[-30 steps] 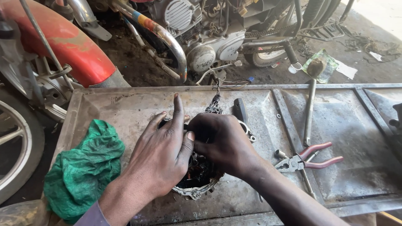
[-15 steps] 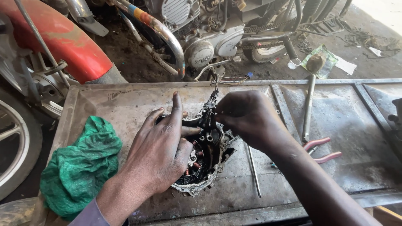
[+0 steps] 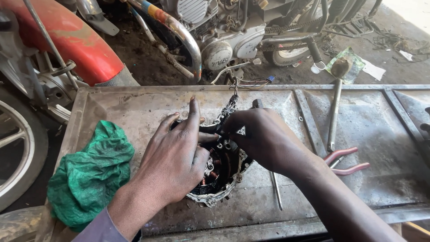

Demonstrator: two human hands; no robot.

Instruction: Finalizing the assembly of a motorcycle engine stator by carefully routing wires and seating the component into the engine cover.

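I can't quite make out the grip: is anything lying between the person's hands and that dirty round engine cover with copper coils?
Nothing visible does. The left hand lies flat on the dirty round engine cover with copper coils, and the right hand touches its upper edge. The green rag and red-handled pliers lie off to the sides.

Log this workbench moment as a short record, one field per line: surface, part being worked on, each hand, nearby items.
surface: metal tray, scuffed and greasy
part: round engine cover with copper coils, lying on the tray
left hand: flat on the part, fingers spread, pressing it down
right hand: fingers curled at the part's upper edge; what they pinch is hidden
cloth: green rag, crumpled at the tray's left edge
tools: red-handled pliers right of the right forearm; long metal rod beyond them
background: motorcycle engine and red fender
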